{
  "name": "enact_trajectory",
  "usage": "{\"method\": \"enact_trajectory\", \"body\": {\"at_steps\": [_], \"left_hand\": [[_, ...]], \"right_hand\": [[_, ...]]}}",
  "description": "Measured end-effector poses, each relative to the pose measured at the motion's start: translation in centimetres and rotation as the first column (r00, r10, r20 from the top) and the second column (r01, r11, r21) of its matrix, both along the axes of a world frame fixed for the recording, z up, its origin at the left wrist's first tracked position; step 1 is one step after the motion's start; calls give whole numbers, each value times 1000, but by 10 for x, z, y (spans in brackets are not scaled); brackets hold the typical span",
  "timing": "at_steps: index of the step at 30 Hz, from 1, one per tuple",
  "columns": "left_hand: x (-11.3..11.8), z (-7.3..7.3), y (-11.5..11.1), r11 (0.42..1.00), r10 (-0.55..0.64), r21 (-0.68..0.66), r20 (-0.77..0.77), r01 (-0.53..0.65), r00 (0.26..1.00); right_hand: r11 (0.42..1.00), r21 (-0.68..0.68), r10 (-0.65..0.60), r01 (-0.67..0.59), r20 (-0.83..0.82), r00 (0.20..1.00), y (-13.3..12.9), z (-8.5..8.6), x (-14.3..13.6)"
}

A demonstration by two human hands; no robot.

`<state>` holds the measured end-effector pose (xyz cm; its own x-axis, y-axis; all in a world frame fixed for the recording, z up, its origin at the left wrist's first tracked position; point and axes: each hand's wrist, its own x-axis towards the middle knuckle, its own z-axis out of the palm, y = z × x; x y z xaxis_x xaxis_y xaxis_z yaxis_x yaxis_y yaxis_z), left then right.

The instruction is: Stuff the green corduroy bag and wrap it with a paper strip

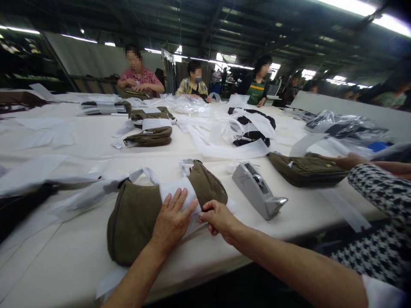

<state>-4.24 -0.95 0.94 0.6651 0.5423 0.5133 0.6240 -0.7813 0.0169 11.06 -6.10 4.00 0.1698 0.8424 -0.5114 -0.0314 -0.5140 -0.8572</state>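
Note:
An olive-green bag (135, 222) lies on the white-covered table, with a band of white paper (180, 188) around its middle. My left hand (175, 216) rests on this band with its fingers spread. At the band's right edge, my right hand (216, 218) is pinched, thumb against fingers; anything between the fingertips is too small to make out. White-wrapped strap parts (143, 173) show along the bag's far side. Just right of the bag stands a grey tape dispenser (257, 190).
A person's houndstooth sleeve (379, 184) and hands reach toward another olive bag (305, 169) at right. Wrapped bags (150, 134), white paper strips (231, 149) and clear plastic (192, 104) lie farther back. Several people stand across the table (93, 132).

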Motion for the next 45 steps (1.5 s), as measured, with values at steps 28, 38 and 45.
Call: {"method": "enact_trajectory", "body": {"at_steps": [28, 38, 45], "left_hand": [[-9, 1, -4, 998, 11, -57, 74, -6, 997], [-49, -10, -35, 991, 116, 51, 165, -126, 979], [-50, -8, -32, 988, 29, 145, 203, -59, 979]], "right_hand": [[426, 305, -260, -852, 943, 208, -8, -68, -7], [455, 270, -244, -848, 954, 173, -10, -68, -6], [420, 248, -213, -873, 962, 171, -14, -59, -7]]}}
